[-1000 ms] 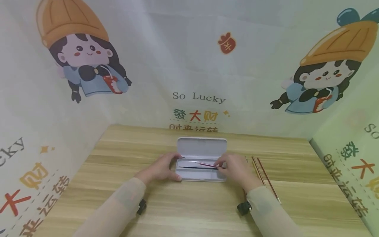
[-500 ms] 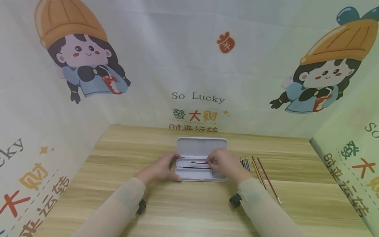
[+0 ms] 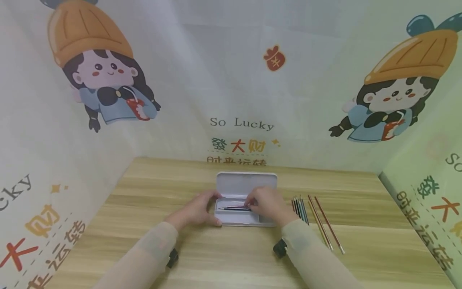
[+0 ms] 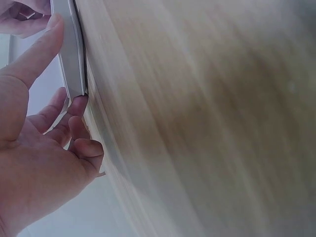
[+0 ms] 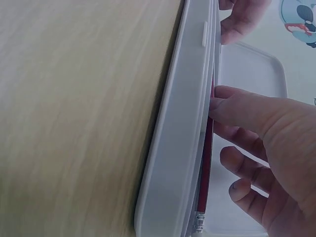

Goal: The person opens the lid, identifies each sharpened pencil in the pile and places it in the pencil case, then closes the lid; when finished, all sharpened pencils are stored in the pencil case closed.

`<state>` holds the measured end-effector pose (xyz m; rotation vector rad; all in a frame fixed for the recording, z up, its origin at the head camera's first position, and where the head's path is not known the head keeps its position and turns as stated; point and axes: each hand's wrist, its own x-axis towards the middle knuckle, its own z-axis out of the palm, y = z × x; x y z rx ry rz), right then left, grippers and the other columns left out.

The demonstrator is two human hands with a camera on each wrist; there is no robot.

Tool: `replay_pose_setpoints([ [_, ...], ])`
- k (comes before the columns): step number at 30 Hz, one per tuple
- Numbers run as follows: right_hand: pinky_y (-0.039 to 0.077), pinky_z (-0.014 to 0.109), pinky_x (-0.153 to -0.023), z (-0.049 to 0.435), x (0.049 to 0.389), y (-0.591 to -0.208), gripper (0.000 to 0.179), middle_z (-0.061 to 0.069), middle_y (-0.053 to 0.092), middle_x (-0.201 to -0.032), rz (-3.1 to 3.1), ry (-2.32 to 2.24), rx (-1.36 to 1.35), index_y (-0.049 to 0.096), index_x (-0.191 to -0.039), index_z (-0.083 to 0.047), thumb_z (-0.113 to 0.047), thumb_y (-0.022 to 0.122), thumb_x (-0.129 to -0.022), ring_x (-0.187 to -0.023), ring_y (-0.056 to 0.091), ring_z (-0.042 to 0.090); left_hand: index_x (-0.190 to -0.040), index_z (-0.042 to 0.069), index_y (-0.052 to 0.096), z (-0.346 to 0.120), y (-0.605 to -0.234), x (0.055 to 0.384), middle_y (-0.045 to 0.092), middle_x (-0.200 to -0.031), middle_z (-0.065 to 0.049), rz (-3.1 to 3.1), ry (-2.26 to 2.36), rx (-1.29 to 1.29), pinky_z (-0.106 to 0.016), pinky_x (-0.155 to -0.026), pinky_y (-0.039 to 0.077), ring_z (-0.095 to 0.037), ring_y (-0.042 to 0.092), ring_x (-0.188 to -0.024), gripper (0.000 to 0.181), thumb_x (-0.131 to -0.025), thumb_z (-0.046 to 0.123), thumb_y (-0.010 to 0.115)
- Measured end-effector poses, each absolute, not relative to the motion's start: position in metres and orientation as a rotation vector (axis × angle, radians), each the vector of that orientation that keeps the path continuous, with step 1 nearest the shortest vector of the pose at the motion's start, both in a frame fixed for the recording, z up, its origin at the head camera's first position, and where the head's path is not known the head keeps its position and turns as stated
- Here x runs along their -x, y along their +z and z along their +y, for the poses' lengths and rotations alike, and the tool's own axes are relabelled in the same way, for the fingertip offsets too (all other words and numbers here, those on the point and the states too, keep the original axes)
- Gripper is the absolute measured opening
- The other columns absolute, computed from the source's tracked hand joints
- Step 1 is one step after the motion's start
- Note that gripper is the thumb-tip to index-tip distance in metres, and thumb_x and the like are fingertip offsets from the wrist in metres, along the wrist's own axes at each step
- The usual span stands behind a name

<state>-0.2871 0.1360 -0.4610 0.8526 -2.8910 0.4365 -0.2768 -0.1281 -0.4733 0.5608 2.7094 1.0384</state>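
A white pencil case point(image 3: 238, 218) lies with its lid point(image 3: 231, 184) raised at the back. My left hand point(image 3: 198, 208) grips its left end, the thumb at the front corner and the fingers reaching around the end. In the left wrist view, the thumb point(image 4: 42, 52) presses the case's edge. My right hand point(image 3: 268, 204) reaches into the case, thumb and index finger pinching a red pencil point(image 5: 205, 173) with a metal ferrule at its end. Alongside in the same compartment lies a dark pencil point(image 3: 231, 209). The right hand covers the case's right part in the head view.
To the right of the case, several dark and green pencils point(image 3: 300, 209) lie bunched on the wooden table point(image 3: 216, 261). Beyond them lie a yellowish pencil point(image 3: 320, 222) and a reddish pencil point(image 3: 329, 224). A printed cloth point(image 3: 180, 80) hangs behind the table.
My right hand has moved left and lower into the case with the red pencil, uncovering the bunched pencils at right. The left hand keeps its hold. The head view has shifted slightly.
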Motion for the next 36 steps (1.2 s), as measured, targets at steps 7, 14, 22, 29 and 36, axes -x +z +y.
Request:
replay_pose_setpoints([
  [7,0.058,0.035,-0.080,0.130,0.289,-0.465,0.013,-0.007,0.078,-0.093,-2.938,0.511,-0.850,0.082,-0.089,-0.025,-0.012,0.081,-0.085,-0.089,0.069,0.013,-0.137,0.008,0.057,-0.128,-0.475,0.276,0.058,-0.143,-0.017,2.697,1.053,-0.550,-0.058,-0.121,0.035,-0.039,0.049,-0.137,0.084,-0.064,0.022,0.097],
  [14,0.058,0.036,-0.083,0.129,0.290,-0.467,0.014,-0.007,0.079,-0.097,-2.965,0.559,-0.851,0.082,-0.090,-0.025,-0.012,0.080,-0.086,-0.091,0.070,0.013,-0.137,0.009,0.057,-0.128,-0.477,0.277,0.058,-0.144,-0.016,2.697,1.046,-0.539,-0.057,-0.122,0.035,-0.038,0.049,-0.137,0.084,-0.065,0.023,0.098],
  [22,0.059,0.040,-0.092,0.132,0.285,-0.466,0.011,-0.002,0.079,-0.098,-2.939,0.653,-0.774,0.081,-0.095,-0.017,-0.012,0.081,-0.085,-0.098,0.072,0.018,-0.137,0.008,0.057,-0.129,-0.476,0.277,0.058,-0.143,-0.018,2.694,1.057,-0.548,-0.057,-0.122,0.035,-0.039,0.049,-0.137,0.084,-0.065,0.022,0.098],
  [29,0.059,0.041,-0.090,0.145,0.275,-0.461,0.011,-0.001,0.077,-0.099,-2.927,0.740,-0.644,0.079,-0.098,-0.014,-0.014,0.080,-0.087,-0.097,0.071,0.019,-0.136,0.006,0.058,-0.129,-0.479,0.278,0.059,-0.142,-0.018,2.712,1.029,-0.575,-0.056,-0.121,0.036,-0.039,0.050,-0.136,0.084,-0.064,0.021,0.098],
  [36,0.055,0.030,-0.071,0.168,0.260,-0.453,0.015,-0.005,0.075,-0.097,-2.924,0.694,-0.612,0.079,-0.103,-0.015,-0.015,0.080,-0.087,-0.082,0.064,0.010,-0.138,0.006,0.057,-0.129,-0.478,0.280,0.058,-0.143,-0.019,2.686,1.048,-0.568,-0.055,-0.122,0.036,-0.039,0.050,-0.138,0.086,-0.065,0.022,0.098],
])
